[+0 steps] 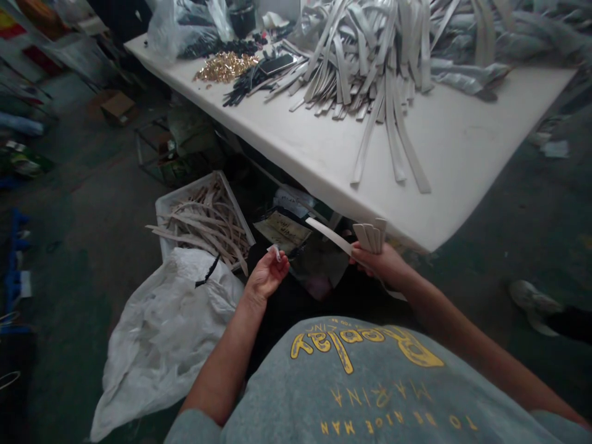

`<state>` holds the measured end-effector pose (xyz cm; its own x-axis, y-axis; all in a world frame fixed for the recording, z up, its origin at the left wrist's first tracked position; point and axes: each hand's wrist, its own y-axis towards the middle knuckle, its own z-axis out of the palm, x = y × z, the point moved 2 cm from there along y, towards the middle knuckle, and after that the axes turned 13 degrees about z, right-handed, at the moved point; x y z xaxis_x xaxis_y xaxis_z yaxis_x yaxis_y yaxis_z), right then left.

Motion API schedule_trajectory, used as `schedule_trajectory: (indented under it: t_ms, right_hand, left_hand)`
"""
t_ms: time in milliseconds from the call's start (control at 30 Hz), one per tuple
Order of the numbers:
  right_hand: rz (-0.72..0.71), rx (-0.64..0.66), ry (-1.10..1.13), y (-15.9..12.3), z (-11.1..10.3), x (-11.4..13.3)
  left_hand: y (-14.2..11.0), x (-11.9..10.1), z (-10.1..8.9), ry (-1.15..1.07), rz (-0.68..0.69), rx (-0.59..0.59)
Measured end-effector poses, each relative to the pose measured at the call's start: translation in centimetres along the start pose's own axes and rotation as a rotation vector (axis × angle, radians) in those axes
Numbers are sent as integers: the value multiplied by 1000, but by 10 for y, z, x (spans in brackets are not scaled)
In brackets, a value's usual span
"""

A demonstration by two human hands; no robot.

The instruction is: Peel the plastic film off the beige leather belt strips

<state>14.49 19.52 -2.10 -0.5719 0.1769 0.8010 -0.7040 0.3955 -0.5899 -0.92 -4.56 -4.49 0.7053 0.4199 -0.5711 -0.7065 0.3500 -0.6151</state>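
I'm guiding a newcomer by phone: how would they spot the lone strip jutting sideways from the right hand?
Start at the big white table and find its nearest corner. Just left of that corner in the picture, the right hand holds a bunch of pale strips. The strip you want juts toward the picture's left, while its neighbours' short ends point up together.

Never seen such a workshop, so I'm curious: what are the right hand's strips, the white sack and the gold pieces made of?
Strips in the right hand: perhaps leather or synthetic, pale and smooth, one gently curved. White sack: probably thin plastic, wrinkled, seemingly translucent. Gold pieces: likely metal or metallized plastic, given bright glints.
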Motion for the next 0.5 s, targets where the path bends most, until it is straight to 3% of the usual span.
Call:
schedule_trajectory:
  t_ms: [233,367,500]
  right_hand:
    - [-151,89,-313,-56,8,1]
    - [-290,111,-462,-55,21,-1]
    - [-318,110,-534,-45,25,-10]
  left_hand:
    - [8,15,15,-18,20,-45]
    - [5,17,20,-24,11,-54]
    - [1,18,20,-16,4,-54]
